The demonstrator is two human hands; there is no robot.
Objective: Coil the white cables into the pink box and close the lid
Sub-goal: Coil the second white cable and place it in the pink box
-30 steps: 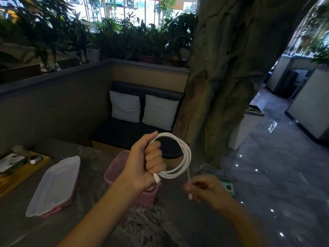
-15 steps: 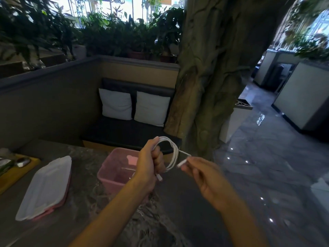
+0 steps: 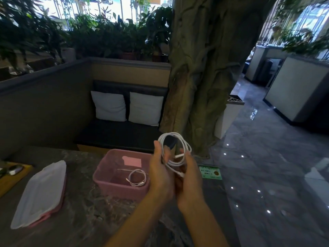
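Observation:
A coiled white cable [image 3: 179,148] is held in the air just right of the pink box [image 3: 114,182]. My left hand [image 3: 160,172] grips the coil's left side and my right hand [image 3: 191,177] closes on its right side and loose end. The box stands open on the marbled table, and a second, smaller white cable coil [image 3: 137,177] lies inside it near the right wall. The lid [image 3: 39,193], translucent white with a pink rim, lies flat on the table to the left of the box.
A wooden tray [image 3: 10,177] with small items sits at the table's far left. A green card [image 3: 211,172] lies at the table's right edge. Behind are a dark bench with two white cushions [image 3: 126,107] and a large tree trunk [image 3: 201,77].
My right hand has come in from holding the cable's free end and now closes on the coil beside my left hand. The view has tilted down, so the box's inside shows.

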